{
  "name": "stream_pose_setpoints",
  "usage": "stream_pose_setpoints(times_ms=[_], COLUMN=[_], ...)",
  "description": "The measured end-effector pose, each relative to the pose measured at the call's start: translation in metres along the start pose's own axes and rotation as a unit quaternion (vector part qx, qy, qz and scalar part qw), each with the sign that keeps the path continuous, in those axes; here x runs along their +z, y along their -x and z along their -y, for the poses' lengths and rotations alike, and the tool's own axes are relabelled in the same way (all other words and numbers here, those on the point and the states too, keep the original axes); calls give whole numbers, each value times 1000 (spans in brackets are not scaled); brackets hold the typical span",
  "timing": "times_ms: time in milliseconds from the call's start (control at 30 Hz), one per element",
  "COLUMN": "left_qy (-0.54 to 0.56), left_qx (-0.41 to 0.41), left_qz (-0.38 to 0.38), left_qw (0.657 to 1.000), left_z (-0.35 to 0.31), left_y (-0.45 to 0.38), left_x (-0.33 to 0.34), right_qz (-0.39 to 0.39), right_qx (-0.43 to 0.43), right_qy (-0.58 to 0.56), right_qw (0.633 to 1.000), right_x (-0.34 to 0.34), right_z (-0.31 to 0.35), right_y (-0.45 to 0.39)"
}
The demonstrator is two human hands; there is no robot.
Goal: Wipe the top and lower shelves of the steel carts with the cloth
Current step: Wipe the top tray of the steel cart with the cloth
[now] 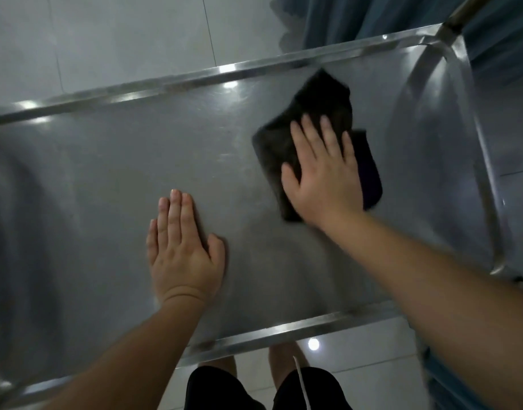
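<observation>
- Pale floor tiles [130, 45] surround a steel cart, whose top shelf [106, 179] fills most of the view; a blue curtain [372, 16] hangs beyond its far right corner.
- Right hand [325, 173] lies flat on the dark cloth [319, 113], fingers [310, 134] straight and slightly spread, pressing rather than gripping; folds of cloth stick out ahead of the fingertips and to either side.
- Left hand [183, 250] rests palm-down on bare steel, fingers straight and close together, holding nothing; it seems to steady the cart.
- Cloth sits on the right part of the shelf, just short of the far rim [224, 74] ahead of the fingertips.
- Step in hand, as I judge it: wiping the top shelf.
- To do it well: keep the palm flat so the whole cloth bears on the steel, and run overlapping strokes right up into the raised rim and the rounded corner [449, 54], where grime would gather.
- Steel to the left of the right thumb, including the patch under the left hand, still needs passes; that hand must shift for full coverage.
- Lower shelf is out of sight.
</observation>
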State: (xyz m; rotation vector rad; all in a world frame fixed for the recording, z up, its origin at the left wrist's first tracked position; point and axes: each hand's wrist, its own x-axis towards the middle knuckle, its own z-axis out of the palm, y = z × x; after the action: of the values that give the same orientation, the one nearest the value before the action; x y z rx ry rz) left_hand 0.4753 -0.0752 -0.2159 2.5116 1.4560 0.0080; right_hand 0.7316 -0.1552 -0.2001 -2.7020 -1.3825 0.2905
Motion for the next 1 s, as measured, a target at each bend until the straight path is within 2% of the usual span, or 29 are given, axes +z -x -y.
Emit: stream_pose_setpoints(times_ms=[167, 233, 300, 467, 733, 833, 1000], left_qy=[5, 4, 4, -8, 8, 16, 27], left_qx=[-2, -1, 0, 1, 2, 1, 2], left_qz=[1, -1, -4, -13, -36, -29, -10], left_qw=[1000, 1000, 1000, 1000, 999, 999, 1000], left_z=[-1, -2, -1, 0, -1, 0, 1], left_y=[0, 0, -1, -1, -3, -3, -1], left_x=[-2, -2, -1, 1, 4, 2, 1], right_qz=[48, 81, 96, 46, 17, 24, 24], right_qx=[-20, -35, -44, -80, -27, -22, -13], right_qy=[17, 23, 26, 18, -6, -5, -1], right_qw=[998, 996, 994, 996, 999, 999, 1000], right_x=[23, 27, 28, 26, 7, 0, 0], right_z=[11, 17, 20, 40, 99, 115, 117], right_y=[177, 215, 215, 119, -91, -123, -122])
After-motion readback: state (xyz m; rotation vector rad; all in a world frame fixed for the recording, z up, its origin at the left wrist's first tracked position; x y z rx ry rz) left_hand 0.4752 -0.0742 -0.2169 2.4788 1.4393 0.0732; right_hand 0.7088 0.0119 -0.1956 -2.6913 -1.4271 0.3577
